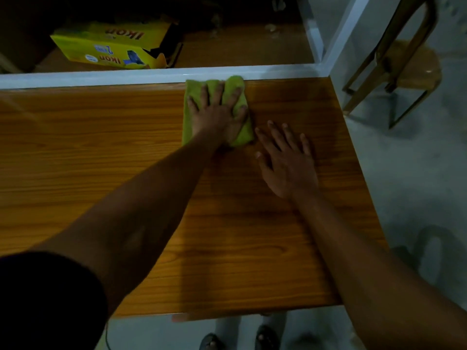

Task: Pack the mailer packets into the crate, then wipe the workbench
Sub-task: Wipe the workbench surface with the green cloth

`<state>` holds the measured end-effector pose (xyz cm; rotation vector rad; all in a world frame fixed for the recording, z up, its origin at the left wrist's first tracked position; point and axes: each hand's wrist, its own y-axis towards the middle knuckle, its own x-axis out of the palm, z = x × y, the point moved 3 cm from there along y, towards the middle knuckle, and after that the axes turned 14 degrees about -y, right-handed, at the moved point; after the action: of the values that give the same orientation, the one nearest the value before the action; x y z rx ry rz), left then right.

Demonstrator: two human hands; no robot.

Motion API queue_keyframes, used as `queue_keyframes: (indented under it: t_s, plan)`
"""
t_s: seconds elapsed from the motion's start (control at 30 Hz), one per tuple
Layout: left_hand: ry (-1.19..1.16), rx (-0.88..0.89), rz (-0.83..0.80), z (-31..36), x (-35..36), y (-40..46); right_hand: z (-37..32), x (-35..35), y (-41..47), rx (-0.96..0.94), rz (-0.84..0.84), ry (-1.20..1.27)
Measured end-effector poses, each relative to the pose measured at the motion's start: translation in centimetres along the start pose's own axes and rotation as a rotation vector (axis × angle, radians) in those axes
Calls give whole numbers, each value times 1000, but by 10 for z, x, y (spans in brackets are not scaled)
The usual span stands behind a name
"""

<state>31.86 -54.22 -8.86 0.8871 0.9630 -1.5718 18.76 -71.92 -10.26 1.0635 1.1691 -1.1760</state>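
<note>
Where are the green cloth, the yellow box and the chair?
green cloth (238, 83): head view, its bare far edge.
yellow box (108, 48): head view, its printed side.
chair (414, 64): head view, its seat.

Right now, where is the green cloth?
In the head view the green cloth lies flat under the left hand at the far edge of the workbench, just left of the right hand.

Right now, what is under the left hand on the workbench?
The left hand presses flat on a folded green cloth at the far edge of the workbench. Whatever lies beneath the cloth is covered.
</note>
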Motion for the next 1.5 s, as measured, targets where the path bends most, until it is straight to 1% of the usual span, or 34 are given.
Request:
queue_keyframes:
  t_s: [0.07,0.1,0.17,0.23,0.3,0.37,0.43,0.5,0.6,0.67,0.73,0.8,0.9,0.97,1.03,1.1,1.17,1.23,1.3,1.4,1.47,1.5]
  plan:
    - [4,-3,6,1,4,-2,0,0,1,2,-16,3]
    - [-4,12,19,0,8,-21,-1,0,1,-2,-21,9]
    - [-19,42,71,0,21,-86,-1,-2,0,-13,-36,25]
    - [-18,65,111,7,35,-173,0,-7,-2,-30,-60,54]
    - [-2,75,57,17,48,-246,3,-10,-14,-39,-80,74]
    - [14,60,8,21,55,-275,5,-12,-41,-34,-84,74]
    - [16,55,18,21,51,-259,4,-11,-80,-44,-73,73]
    - [12,31,45,20,45,-211,6,-7,-105,-64,-75,72]
    - [-5,-42,57,21,29,-130,9,-5,-108,-53,-60,54]
    - [5,-67,61,20,27,-111,7,-2,-103,-44,-51,31]
    - [-6,-38,76,20,31,-139,5,-1,-103,-53,-59,21]
    - [-10,16,87,24,42,-207,5,-5,-106,-49,-67,41]
    - [5,37,46,27,55,-307,4,-11,-107,-47,-79,62]
    - [17,34,21,24,58,-319,3,-12,-108,-39,-83,60]
    - [10,36,41,21,52,-282,4,-10,-109,-35,-82,52]
    - [3,32,63,19,42,-216,5,-7,-107,-42,-74,43]
    - [-4,-24,60,16,30,-154,5,-4,-105,-49,-66,29]
    - [-5,-74,51,15,26,-126,5,-3,-103,-42,-59,17]
    - [-7,-66,66,18,31,-148,4,-4,-101,-54,-63,21]
    - [-32,-2,99,29,52,-256,7,-8,-113,-72,-90,55]
    - [-20,10,81,38,64,-325,10,-11,-133,-73,-87,52]
    - [-4,8,58,41,67,-346,12,-13,-146,-74,-84,49]
